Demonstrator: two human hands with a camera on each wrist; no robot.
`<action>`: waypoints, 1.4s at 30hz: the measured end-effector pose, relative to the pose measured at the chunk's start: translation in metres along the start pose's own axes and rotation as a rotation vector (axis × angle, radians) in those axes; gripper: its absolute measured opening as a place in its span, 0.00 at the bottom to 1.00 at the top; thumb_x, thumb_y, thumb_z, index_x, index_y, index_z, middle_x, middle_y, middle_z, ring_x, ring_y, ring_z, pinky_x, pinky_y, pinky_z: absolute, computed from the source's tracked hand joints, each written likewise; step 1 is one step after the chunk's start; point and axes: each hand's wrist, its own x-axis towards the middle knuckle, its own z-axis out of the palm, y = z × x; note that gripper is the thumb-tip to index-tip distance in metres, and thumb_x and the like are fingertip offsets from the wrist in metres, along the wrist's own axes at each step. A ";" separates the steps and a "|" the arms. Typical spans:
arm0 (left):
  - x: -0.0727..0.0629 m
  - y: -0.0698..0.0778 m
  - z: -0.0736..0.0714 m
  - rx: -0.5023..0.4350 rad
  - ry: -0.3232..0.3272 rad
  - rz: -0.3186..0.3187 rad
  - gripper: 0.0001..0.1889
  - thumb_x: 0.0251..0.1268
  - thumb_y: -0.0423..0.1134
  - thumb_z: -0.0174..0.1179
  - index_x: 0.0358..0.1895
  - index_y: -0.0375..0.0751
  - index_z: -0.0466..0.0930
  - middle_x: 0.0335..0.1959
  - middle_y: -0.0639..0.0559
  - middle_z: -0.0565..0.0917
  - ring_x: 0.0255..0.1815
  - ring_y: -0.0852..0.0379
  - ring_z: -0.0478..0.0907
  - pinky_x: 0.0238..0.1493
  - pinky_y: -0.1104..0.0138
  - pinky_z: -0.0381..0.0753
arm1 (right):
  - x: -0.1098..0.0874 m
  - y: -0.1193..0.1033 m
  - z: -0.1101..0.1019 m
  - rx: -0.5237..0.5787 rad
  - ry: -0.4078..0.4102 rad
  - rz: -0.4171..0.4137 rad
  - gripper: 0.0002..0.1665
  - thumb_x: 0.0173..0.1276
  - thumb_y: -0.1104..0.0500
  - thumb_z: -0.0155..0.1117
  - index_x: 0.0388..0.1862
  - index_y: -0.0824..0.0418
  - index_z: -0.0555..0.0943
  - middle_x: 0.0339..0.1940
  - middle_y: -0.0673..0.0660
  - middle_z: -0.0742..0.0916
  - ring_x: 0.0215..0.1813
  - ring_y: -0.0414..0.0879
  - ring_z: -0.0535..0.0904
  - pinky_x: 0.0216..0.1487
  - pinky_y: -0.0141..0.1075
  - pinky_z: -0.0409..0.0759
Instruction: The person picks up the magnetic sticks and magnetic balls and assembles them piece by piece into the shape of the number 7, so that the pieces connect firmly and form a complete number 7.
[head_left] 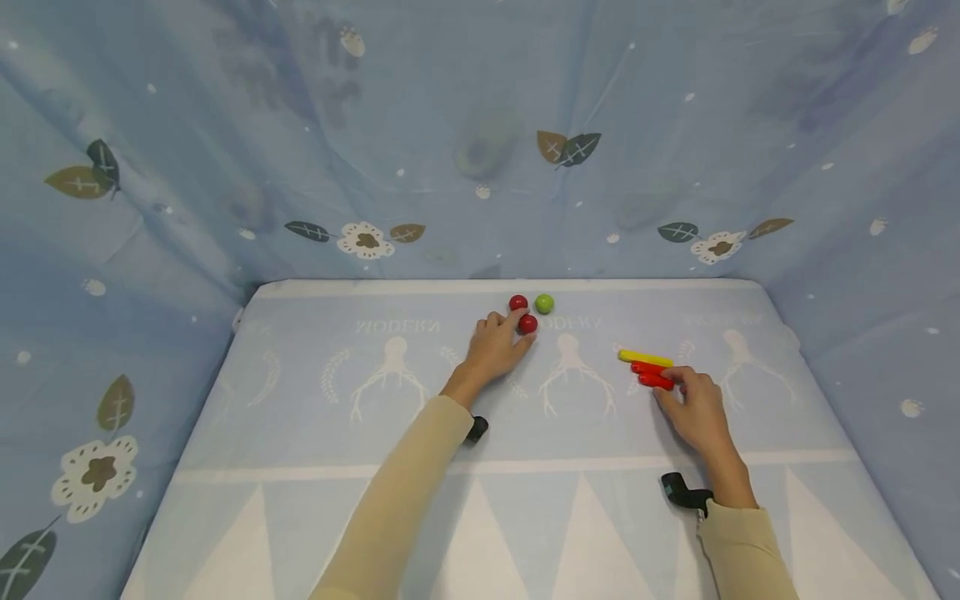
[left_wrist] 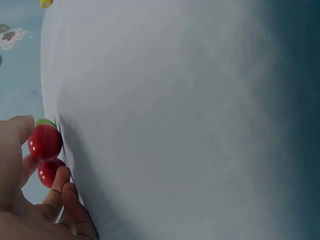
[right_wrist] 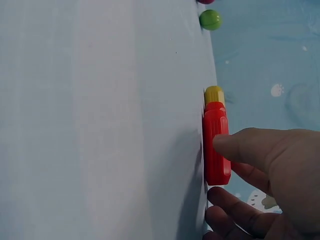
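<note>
My left hand (head_left: 493, 346) pinches the nearer glossy red ball (head_left: 528, 324) between thumb and forefinger at the back of the table. Just behind it lies a second red ball (head_left: 518, 302), close to the forefinger. A green ball (head_left: 544, 303) sits to their right. Farther right, my right hand (head_left: 697, 408) holds the nearest red plastic stick (head_left: 655, 381) by its right end; in the right wrist view the thumb lies on the ribbed side of this red stick (right_wrist: 216, 160). Another red stick (head_left: 647, 367) and a yellow stick (head_left: 643, 357) lie alongside, behind it.
A pale patterned cloth (head_left: 300, 433) covers the table. Blue printed curtain (head_left: 480, 208) rises directly behind the back edge and along both sides. Black wrist devices (head_left: 684, 492) show at both forearms.
</note>
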 end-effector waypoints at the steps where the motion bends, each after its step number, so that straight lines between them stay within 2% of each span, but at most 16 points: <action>1: 0.000 0.001 0.000 0.006 0.001 0.003 0.30 0.75 0.57 0.53 0.76 0.57 0.63 0.56 0.43 0.71 0.54 0.45 0.66 0.54 0.54 0.70 | 0.000 0.000 0.000 -0.001 0.001 0.001 0.18 0.68 0.65 0.66 0.54 0.72 0.76 0.46 0.72 0.78 0.45 0.62 0.70 0.41 0.51 0.69; 17: 0.000 0.003 -0.003 0.015 -0.007 -0.002 0.29 0.74 0.56 0.56 0.74 0.53 0.67 0.58 0.42 0.71 0.56 0.44 0.66 0.56 0.53 0.71 | 0.004 0.000 0.000 -0.040 -0.014 0.034 0.17 0.67 0.67 0.67 0.52 0.74 0.78 0.47 0.72 0.78 0.47 0.63 0.70 0.43 0.53 0.69; 23: -0.005 0.001 -0.005 -0.022 0.001 0.011 0.28 0.74 0.54 0.57 0.72 0.50 0.69 0.52 0.44 0.73 0.52 0.46 0.67 0.54 0.57 0.71 | 0.001 -0.002 -0.002 -0.038 -0.021 0.016 0.17 0.67 0.66 0.67 0.51 0.74 0.78 0.42 0.70 0.77 0.44 0.61 0.69 0.40 0.49 0.67; 29: -0.017 -0.002 -0.013 -0.098 -0.007 0.044 0.25 0.73 0.51 0.59 0.68 0.49 0.71 0.43 0.48 0.72 0.48 0.48 0.67 0.47 0.59 0.71 | -0.002 -0.013 -0.004 0.001 -0.012 -0.043 0.16 0.65 0.68 0.68 0.49 0.75 0.78 0.45 0.72 0.77 0.45 0.63 0.70 0.43 0.53 0.69; 35: -0.034 -0.012 -0.021 -0.126 -0.007 0.050 0.24 0.73 0.53 0.59 0.67 0.50 0.73 0.45 0.49 0.73 0.49 0.50 0.68 0.48 0.59 0.72 | -0.001 -0.029 0.000 0.032 -0.021 -0.083 0.16 0.64 0.69 0.69 0.49 0.74 0.80 0.48 0.71 0.78 0.46 0.62 0.73 0.46 0.54 0.72; 42: -0.056 -0.028 -0.026 -0.152 0.038 0.053 0.23 0.71 0.53 0.62 0.63 0.50 0.76 0.48 0.49 0.75 0.49 0.51 0.70 0.49 0.59 0.74 | 0.004 -0.048 0.014 0.078 -0.042 -0.162 0.15 0.64 0.70 0.69 0.50 0.70 0.81 0.49 0.68 0.81 0.46 0.60 0.74 0.47 0.52 0.72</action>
